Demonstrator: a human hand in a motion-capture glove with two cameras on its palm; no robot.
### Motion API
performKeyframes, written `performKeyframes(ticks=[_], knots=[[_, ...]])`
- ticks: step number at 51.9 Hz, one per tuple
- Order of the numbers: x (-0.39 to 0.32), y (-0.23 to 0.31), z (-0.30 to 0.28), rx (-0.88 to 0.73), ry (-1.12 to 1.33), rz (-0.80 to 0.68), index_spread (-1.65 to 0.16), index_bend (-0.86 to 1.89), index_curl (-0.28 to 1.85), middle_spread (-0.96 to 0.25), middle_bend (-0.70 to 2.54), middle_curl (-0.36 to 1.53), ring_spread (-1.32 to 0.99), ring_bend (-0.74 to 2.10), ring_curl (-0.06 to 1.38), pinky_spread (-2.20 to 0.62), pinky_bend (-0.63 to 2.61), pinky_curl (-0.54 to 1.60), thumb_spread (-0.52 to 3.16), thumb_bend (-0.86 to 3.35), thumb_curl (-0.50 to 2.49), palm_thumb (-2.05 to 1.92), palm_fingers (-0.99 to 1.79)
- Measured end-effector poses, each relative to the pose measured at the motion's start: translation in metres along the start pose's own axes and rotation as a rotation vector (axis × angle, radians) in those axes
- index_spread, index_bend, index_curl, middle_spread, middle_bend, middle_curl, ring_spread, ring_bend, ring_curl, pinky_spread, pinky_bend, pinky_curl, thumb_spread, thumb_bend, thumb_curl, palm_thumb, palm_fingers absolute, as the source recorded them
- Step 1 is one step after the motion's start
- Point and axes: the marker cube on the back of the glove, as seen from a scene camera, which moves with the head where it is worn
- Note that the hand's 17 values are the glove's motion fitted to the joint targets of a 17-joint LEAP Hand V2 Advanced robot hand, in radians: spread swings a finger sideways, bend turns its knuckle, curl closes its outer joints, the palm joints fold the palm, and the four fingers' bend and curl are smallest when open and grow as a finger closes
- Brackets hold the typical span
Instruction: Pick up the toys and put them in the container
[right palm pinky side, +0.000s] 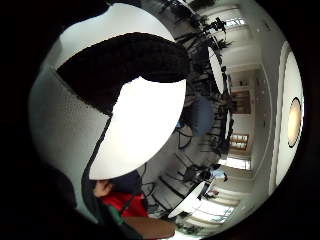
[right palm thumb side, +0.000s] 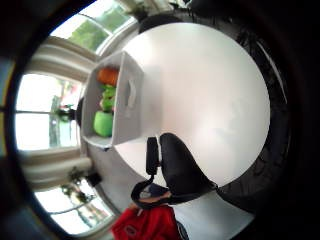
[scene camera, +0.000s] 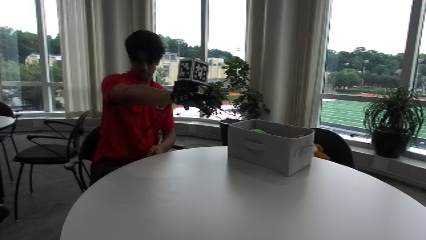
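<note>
From across the table, a person in a red shirt sits at the far edge of a round white table (scene camera: 219, 200) and holds the gloved right hand (scene camera: 181, 95) up at about shoulder height, well above the tabletop and well apart from the white container (scene camera: 269, 145), which stands toward the window side. A green toy (scene camera: 257, 131) shows just over the container's rim, so the toys appear to be in already; no toy is visible on the tabletop, and the task looks close to done, with the hand lifted out of the way. Whether the fingers are spread, pressed together or pinching anything cannot be told from here; nothing can be seen hanging from the hand. There is wide bare tabletop between the person and the container, so a reach toward it would meet nothing, and only the container's near wall with its handle slot stands in the path. The thumb-side palm view looks down across the table (right palm thumb side: 210, 100) to the container (right palm thumb side: 125, 100) near the table's edge, with an orange toy (right palm thumb side: 107, 76) and green toys (right palm thumb side: 103, 122) inside it; black glove parts (right palm thumb side: 175, 170) at the edge show no object pinned against them. The little-finger-side palm view shows mostly black glove (right palm pinky side: 125, 62) and white plastic, with the room and chairs beyond, and no toy in it.
</note>
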Motion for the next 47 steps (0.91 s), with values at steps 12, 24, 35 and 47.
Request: performKeyframes(ticks=[12, 24, 35, 47], knots=[[0.044, 0.011, 0.058, -0.002, 0.019, -0.027, -0.37, 0.17, 0.29, -0.14, 0.22, 0.42, -0.02, 0.58, 0.26, 0.06, 1.19, 0.33, 1.15, -0.02, 0.36, 0.0, 0.02], [0.059, 0.016, 0.091, -0.057, -0.069, 0.003, -0.38, 0.17, 0.3, -0.14, 0.22, 0.42, -0.03, 0.58, 0.26, 0.07, 1.18, 0.32, 1.17, -0.02, 0.36, 0.01, 0.04], [0.06, 0.025, 0.086, -0.036, -0.085, 0.0, -0.38, 0.17, 0.31, -0.14, 0.22, 0.41, -0.03, 0.59, 0.25, 0.07, 1.17, 0.32, 1.17, -0.02, 0.36, 0.02, 0.04], [0.051, 0.035, 0.083, -0.014, -0.085, -0.013, -0.39, 0.17, 0.32, -0.14, 0.22, 0.41, -0.04, 0.6, 0.25, 0.07, 1.16, 0.32, 1.17, -0.02, 0.36, 0.02, 0.05]])
